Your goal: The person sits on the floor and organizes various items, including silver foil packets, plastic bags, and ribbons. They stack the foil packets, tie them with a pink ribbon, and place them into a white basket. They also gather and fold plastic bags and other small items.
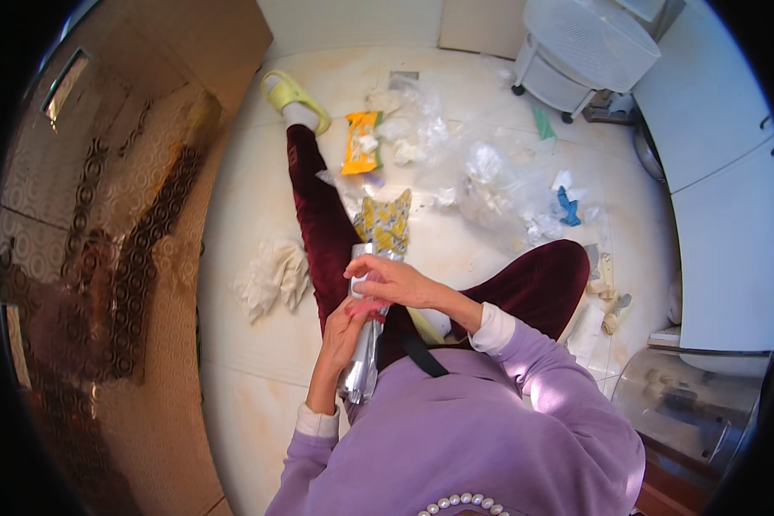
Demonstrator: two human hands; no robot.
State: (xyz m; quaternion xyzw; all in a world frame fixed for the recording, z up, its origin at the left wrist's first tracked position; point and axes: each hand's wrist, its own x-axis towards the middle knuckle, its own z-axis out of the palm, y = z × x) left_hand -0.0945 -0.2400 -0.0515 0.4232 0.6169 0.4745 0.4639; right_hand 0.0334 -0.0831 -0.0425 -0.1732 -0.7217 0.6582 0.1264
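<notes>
A long, narrow roll of silver, foil-like material (361, 361) with a whitish upper part lies lengthwise between my lap and my outstretched leg. My left hand (342, 335) is closed around its middle from the left side. Just above, my right hand (396, 282) reaches across the roll, with its thumb and fingers bent over the whitish part. A thin pink strip (366, 306), perhaps a band, runs over the roll between both hands, and part of it is hidden in my right hand. Beyond the roll's far end, a yellow-and-grey patterned cloth (384, 222) is spread on the floor.
Crumpled clear plastic (484, 180) is strewn across the tiled floor. An orange packet (361, 143) and a cream cloth (274, 277) lie near my leg. A glossy brown cabinet (168, 193) stands at left, a wheeled white rack (574, 58) at back right, white cupboards (729, 245) at right.
</notes>
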